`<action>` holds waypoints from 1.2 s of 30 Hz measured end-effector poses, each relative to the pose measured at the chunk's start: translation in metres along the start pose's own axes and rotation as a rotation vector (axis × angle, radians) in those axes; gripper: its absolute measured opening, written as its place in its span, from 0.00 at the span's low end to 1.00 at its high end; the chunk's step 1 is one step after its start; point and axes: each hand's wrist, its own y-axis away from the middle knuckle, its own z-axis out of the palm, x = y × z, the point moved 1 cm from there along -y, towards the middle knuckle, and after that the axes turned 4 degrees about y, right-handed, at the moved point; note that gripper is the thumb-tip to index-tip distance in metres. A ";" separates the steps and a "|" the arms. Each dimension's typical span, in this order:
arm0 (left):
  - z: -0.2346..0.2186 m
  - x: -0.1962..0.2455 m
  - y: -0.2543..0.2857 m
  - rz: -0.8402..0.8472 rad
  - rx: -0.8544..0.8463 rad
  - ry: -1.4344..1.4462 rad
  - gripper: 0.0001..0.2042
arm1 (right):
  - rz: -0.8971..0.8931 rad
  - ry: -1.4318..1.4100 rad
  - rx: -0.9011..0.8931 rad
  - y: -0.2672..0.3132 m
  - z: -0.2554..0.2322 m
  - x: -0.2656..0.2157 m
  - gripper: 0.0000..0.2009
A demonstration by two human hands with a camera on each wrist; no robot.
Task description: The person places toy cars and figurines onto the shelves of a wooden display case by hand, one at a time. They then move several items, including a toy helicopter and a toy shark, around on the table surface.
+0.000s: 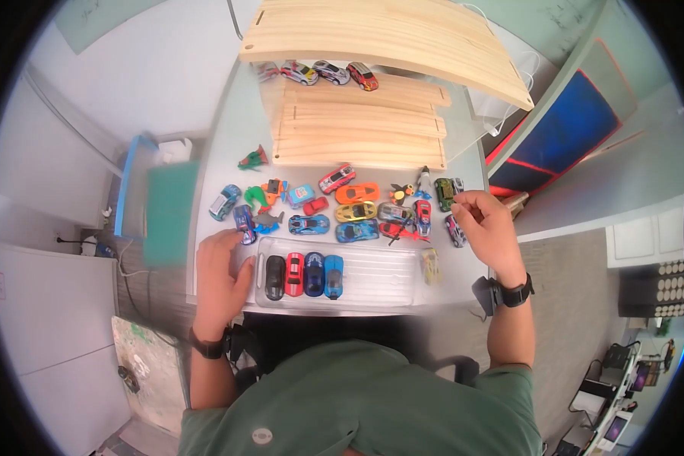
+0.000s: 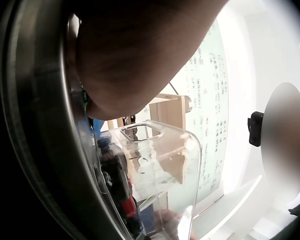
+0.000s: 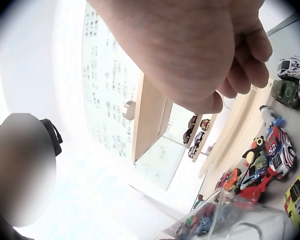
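My left hand (image 1: pixel 219 267) rests at the left end of a clear plastic tray (image 1: pixel 380 300), fingers relaxed, fingertips right at a dark blue toy car (image 1: pixel 243 219). Inside the tray's left half stand a black toy car (image 1: pixel 275 277), a red one (image 1: pixel 295 273) and two blue ones (image 1: pixel 334 276), side by side. On the right, my right hand (image 1: pixel 488 228) hovers with loosely bent fingers and nothing in them, close to a green toy car (image 1: pixel 444 194) and a white car (image 3: pixel 291 67). A yellow car (image 3: pixel 298 199) numbered 24 sits below it, by the tray's right end.
Several toy cars, such as an orange car (image 1: pixel 357 193), and small animal figures like a grey shark (image 1: pixel 267 222) spread behind the tray. A wooden shelf (image 1: pixel 357 137) stands at the back, with several cars on an upper level under its top board (image 1: pixel 387 38).
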 end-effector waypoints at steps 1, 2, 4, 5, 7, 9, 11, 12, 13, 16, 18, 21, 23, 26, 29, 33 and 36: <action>0.000 0.001 0.000 0.000 0.001 0.003 0.25 | -0.021 0.027 0.005 0.002 -0.001 0.002 0.10; 0.001 0.001 -0.001 0.002 -0.002 0.003 0.25 | -0.043 0.055 0.011 0.004 -0.002 0.004 0.09; 0.000 0.000 0.000 0.005 -0.001 -0.015 0.25 | -0.062 0.055 0.018 0.005 -0.002 0.003 0.10; 0.000 0.000 0.000 0.006 -0.001 -0.017 0.25 | -0.086 0.054 0.022 0.005 -0.002 0.002 0.10; 0.000 -0.001 0.001 0.005 -0.003 -0.016 0.25 | -0.081 0.072 0.016 0.004 -0.003 -0.002 0.10; 0.001 -0.003 0.001 0.006 0.002 -0.014 0.25 | -0.075 0.092 0.009 0.004 -0.003 -0.002 0.10; 0.001 -0.003 0.001 0.008 0.002 -0.009 0.25 | -0.097 0.113 0.040 0.006 -0.003 0.002 0.11; 0.002 -0.003 0.001 0.014 0.006 -0.012 0.24 | -0.094 0.114 0.041 0.008 -0.004 0.004 0.11; 0.002 -0.003 0.001 0.020 0.010 -0.015 0.24 | -0.075 0.134 0.048 0.011 -0.004 0.007 0.11; 0.002 -0.004 0.001 0.014 0.007 -0.008 0.24 | -0.019 0.150 0.074 0.024 -0.005 0.018 0.11; 0.002 -0.003 0.001 0.009 0.003 -0.010 0.24 | 0.019 0.146 0.093 0.032 -0.006 0.029 0.11; 0.003 -0.003 0.000 0.009 0.001 -0.017 0.24 | 0.058 0.172 0.112 0.041 -0.007 0.047 0.11; 0.003 -0.004 0.000 0.016 0.002 -0.022 0.24 | 0.060 0.177 0.108 0.044 -0.007 0.052 0.12; 0.004 -0.005 0.001 0.010 0.005 -0.017 0.24 | 0.039 0.172 0.120 0.045 -0.007 0.051 0.12; 0.004 -0.005 0.001 0.006 0.009 -0.016 0.24 | 0.005 0.186 0.120 0.042 -0.007 0.039 0.11; 0.004 -0.005 0.001 0.002 0.008 -0.016 0.24 | -0.012 0.171 0.114 0.037 -0.006 0.031 0.11; 0.003 -0.004 0.001 0.000 0.005 -0.015 0.24 | -0.019 0.173 0.105 0.036 -0.004 0.030 0.11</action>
